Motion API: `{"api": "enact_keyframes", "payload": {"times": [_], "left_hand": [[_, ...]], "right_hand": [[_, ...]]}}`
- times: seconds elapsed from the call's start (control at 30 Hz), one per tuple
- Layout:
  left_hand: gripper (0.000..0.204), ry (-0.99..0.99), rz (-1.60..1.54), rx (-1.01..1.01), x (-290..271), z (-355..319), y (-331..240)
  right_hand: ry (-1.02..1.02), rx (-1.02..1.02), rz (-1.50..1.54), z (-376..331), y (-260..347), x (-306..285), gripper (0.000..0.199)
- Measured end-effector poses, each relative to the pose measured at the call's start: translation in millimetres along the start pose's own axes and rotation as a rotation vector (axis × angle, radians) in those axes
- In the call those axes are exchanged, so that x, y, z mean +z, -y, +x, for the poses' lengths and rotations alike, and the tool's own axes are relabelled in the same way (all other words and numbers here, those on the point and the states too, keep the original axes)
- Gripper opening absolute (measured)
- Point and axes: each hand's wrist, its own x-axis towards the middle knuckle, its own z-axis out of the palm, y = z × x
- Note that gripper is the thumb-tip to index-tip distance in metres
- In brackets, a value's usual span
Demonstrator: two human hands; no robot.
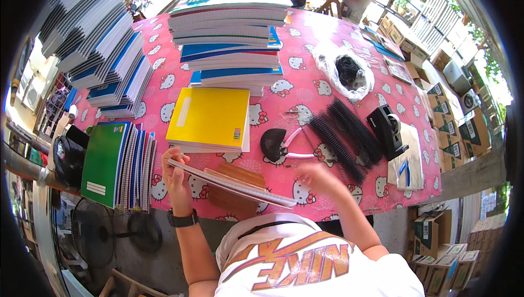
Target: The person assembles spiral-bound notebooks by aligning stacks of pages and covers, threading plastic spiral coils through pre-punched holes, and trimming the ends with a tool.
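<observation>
My left hand, with a dark watch on its wrist, is closed on one end of a thin notebook. The notebook is tilted and seen nearly edge-on, so its cover hardly shows. My right hand, smeared by motion, is past the notebook's other end, apart from it; its fingers cannot be read. Beyond my right hand lie pliers with pink-white handles and several black spiral binding coils. A brown wooden piece lies under the held notebook. Just beyond my left hand is a yellow notebook on a short stack.
Tall notebook stacks stand at the far middle and far left. Green-covered notebooks stand at the left edge. A black desktop device, a plastic bag with black contents and a pink patterned tablecloth are also there.
</observation>
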Motion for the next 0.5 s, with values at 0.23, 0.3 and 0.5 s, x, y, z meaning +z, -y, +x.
{"api": "enact_keyframes", "payload": {"times": [0.23,0.3,0.5], "left_hand": [[0.031,-0.267,0.335,-0.115,10,3,4],[0.041,-0.272,0.587,0.123,42,-8,-12],[0.094,0.546,1.179,0.452,112,-65,-43]], "right_hand": [[-0.618,0.105,-0.435,32,-64,-22,0.021],[-0.619,0.254,-0.312,29,-71,-33,0.019],[-0.611,0.051,0.067,-15,47,-54,0.036]]}}
